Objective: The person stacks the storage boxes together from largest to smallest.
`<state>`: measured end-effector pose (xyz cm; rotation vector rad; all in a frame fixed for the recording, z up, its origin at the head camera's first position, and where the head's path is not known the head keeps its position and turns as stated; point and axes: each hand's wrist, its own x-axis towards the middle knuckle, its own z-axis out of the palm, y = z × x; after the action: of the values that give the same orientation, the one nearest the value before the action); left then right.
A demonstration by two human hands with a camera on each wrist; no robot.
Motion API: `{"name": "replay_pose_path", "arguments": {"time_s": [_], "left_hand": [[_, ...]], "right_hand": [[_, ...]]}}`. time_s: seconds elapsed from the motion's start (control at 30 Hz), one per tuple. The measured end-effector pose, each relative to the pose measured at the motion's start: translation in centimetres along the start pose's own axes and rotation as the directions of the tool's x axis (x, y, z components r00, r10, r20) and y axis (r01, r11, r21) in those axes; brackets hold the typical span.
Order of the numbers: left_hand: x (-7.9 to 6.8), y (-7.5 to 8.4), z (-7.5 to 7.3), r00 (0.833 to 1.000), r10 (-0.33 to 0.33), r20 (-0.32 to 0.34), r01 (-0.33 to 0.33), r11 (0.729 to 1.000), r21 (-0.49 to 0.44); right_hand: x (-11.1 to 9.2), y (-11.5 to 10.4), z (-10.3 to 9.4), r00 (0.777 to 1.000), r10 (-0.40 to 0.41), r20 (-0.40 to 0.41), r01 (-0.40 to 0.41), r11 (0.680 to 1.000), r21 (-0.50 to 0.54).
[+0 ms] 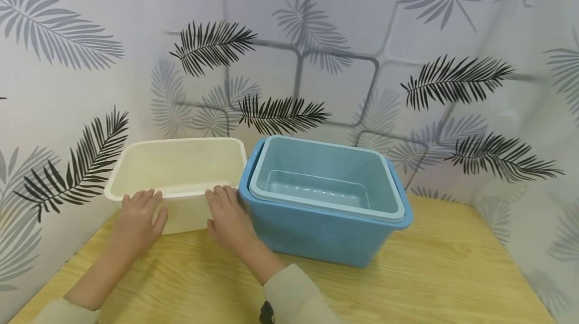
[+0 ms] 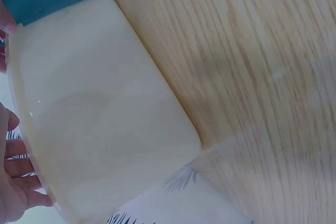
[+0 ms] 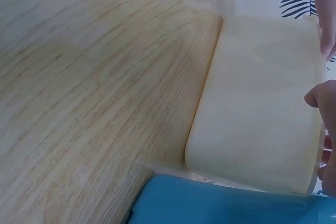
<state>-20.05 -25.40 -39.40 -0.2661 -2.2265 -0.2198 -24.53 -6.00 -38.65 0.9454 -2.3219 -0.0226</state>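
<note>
In the head view, a cream plastic bin stands on the table at the left. My left hand holds its near rim toward the left corner, fingers hooked over the edge. Near the right end of that rim my right hand holds it the same way, with the thumb on the near side. Both wrist views show the bin's smooth front wall, its lower edge along the wood surface. Directly right of it stands a blue bin with a light blue bin nested inside.
The wooden table extends in front of the bins and to their right. Behind rises a pale covering with a leaf pattern, which also lines the left and right sides. The blue bin's left end is close beside my right hand.
</note>
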Motion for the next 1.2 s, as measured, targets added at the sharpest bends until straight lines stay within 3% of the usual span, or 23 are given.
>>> {"name": "replay_pose_path", "arguments": {"time_s": [0.13,0.37,0.7,0.93,1.2], "left_hand": [[0.1,-0.4,-0.1,1.0,0.022,-0.005,-0.022,1.0,-0.012],[0.1,-1.1,0.1,0.999,0.029,-0.035,-0.031,0.998,-0.048],[0.6,-2.2,-0.3,1.0,0.019,-0.017,-0.021,0.996,-0.092],[0.6,-2.7,-0.4,1.0,0.018,-0.016,-0.02,0.992,-0.125],[0.8,-3.4,-0.5,0.998,0.053,-0.014,-0.054,0.994,-0.093]], "right_hand": [[-0.1,0.2,0.1,1.0,-0.013,-0.025,0.013,1.0,0.008],[-0.2,-0.1,0.1,1.0,-0.024,0.018,0.025,0.999,-0.02],[-0.6,-0.7,-0.2,0.998,-0.061,0.01,0.061,0.998,0.0],[-0.8,-1.1,-0.3,0.995,-0.078,-0.057,0.079,0.997,0.015],[-0.8,-1.0,-0.8,0.995,-0.075,-0.071,0.079,0.996,0.052]]}}
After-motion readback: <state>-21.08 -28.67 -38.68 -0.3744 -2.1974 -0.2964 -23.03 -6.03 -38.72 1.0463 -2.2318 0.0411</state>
